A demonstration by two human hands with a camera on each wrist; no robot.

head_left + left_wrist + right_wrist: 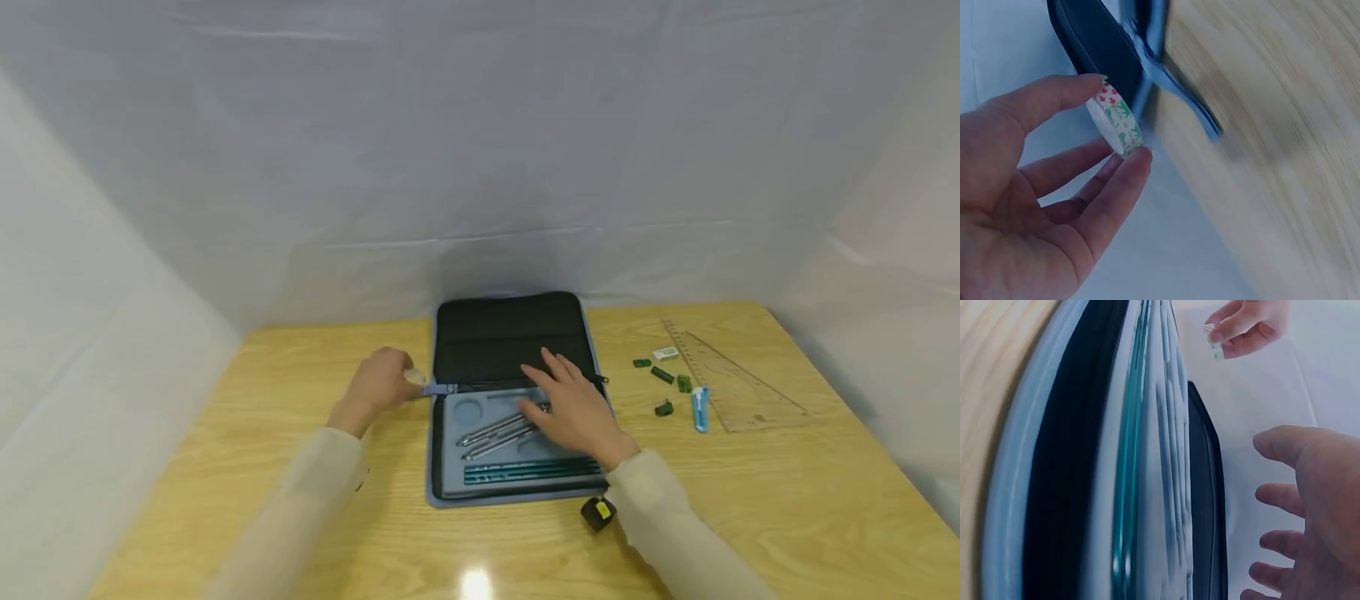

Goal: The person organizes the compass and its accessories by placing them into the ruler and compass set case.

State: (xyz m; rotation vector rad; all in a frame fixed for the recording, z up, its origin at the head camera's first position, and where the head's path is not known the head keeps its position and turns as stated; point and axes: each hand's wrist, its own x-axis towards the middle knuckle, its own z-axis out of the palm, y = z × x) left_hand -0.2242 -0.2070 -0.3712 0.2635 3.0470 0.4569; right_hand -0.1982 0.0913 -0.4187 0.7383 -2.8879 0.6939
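My left hand [381,382] pinches a small roll of patterned tape [1120,120] between thumb and fingertips, just left of the case. The tape is white with green and pink print. An unzipped blue pencil case [438,492] lies with its black lid leaning back. Spread out, my right hand [576,410] hovers over the case's tray and holds nothing. Inside the tray are silver compasses [491,435], partly hidden by that hand, and teal pencils [517,473]. A blue strap [1182,94] sticks out from the case near the tape.
Right of the case are several green pieces [662,375], a white eraser [665,353], a blue cutter [700,410] and a clear set square [738,383]. A black tape measure [597,513] sits by the case's front right corner. White sheeting [480,150] rises behind the wooden table [225,467].
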